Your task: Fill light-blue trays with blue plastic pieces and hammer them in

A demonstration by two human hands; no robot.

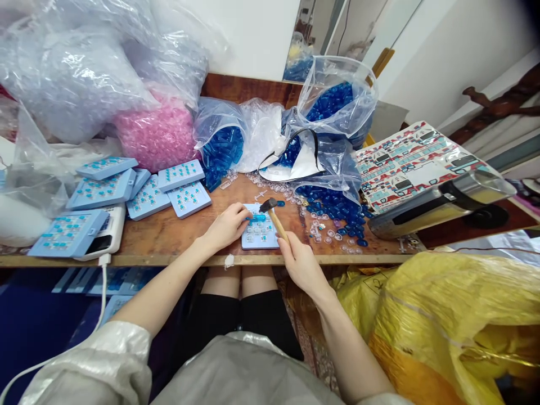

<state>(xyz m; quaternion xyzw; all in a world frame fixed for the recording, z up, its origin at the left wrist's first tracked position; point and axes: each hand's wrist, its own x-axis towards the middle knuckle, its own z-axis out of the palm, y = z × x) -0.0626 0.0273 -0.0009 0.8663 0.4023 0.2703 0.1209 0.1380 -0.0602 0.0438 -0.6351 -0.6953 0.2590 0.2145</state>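
A light blue tray [260,241] with small clear and blue pieces lies at the table's front edge. My right hand [300,261] is wrapped round the wooden handle of a small hammer [278,223], whose dark head is over the tray's upper part. At the tray's left side, my left hand [228,226] has its fingertips pressed together beside a translucent blue piece [258,217]. Whether those fingers grip this piece is too small to tell.
Several filled blue trays [189,198] lie to the left, some on a white device [116,230]. Loose dark blue pieces [333,205] and clear ones spread to the right. Behind are bags of blue pieces [223,147] and pink pieces [158,132]. A clear-sided container [430,208] stands right.
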